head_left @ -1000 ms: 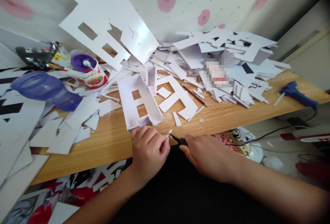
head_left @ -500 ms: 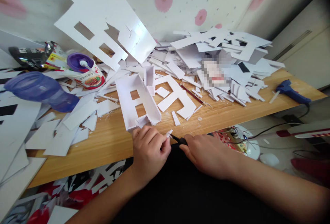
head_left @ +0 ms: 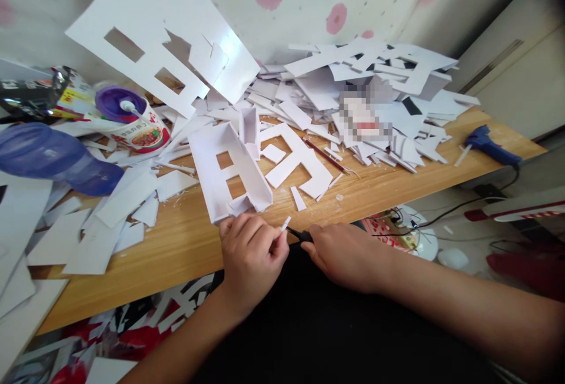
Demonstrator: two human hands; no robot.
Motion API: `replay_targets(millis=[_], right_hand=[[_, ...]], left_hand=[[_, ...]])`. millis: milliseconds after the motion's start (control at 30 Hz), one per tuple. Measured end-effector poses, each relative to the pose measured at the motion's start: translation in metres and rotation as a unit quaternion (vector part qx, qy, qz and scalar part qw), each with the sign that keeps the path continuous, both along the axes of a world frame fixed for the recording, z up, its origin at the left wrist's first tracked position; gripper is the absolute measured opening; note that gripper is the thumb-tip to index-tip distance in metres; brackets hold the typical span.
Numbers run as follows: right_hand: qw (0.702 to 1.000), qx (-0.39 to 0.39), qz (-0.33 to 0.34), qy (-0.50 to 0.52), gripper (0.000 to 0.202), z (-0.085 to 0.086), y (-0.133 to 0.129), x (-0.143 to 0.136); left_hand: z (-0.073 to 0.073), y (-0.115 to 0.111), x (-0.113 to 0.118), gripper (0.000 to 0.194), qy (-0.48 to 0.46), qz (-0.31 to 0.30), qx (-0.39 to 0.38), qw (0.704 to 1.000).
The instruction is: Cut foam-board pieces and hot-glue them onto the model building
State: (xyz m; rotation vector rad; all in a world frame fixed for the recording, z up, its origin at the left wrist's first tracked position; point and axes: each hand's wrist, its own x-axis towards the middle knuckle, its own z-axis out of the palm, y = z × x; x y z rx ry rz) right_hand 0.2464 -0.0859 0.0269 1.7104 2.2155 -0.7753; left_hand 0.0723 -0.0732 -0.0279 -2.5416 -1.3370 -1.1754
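Note:
Between the thumb and fingers of my left hand is pinched a small white strip, its end sticking up. My right hand is closed round a black-handled tool with a narrow dark tip; the tip points left and meets or nearly meets the strip. Whether it is a knife or scissors I cannot tell. Just beyond my left hand stands an open white box-like piece with two window cut-outs. Beside it lie a white frame-shaped board piece and a small wedge-shaped scrap.
White offcuts heap along the wall. A large cut-out board leans at the back left. On the left are a purple bottle and a paper tub. A blue glue gun and a thin brush lie rightward.
The view has shifted slightly, so the table's things appear farther left. The strip in my left hand now stands more upright; both hands keep their hold.

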Motion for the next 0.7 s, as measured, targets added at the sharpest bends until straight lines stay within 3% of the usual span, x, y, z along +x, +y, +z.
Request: replay_targets(millis=[433, 700], right_hand=[[1.000, -0.003, 0.012, 0.009, 0.039, -0.016, 0.001, -0.001], [0.999, -0.027, 0.022, 0.041, 0.044, -0.018, 0.006, 0.004]], left_hand=[[-0.004, 0.001, -0.001, 0.020, -0.016, -0.003, -0.007, 1.000], [-0.006, 0.004, -0.009, 0.016, -0.016, 0.008, -0.019, 1.000]])
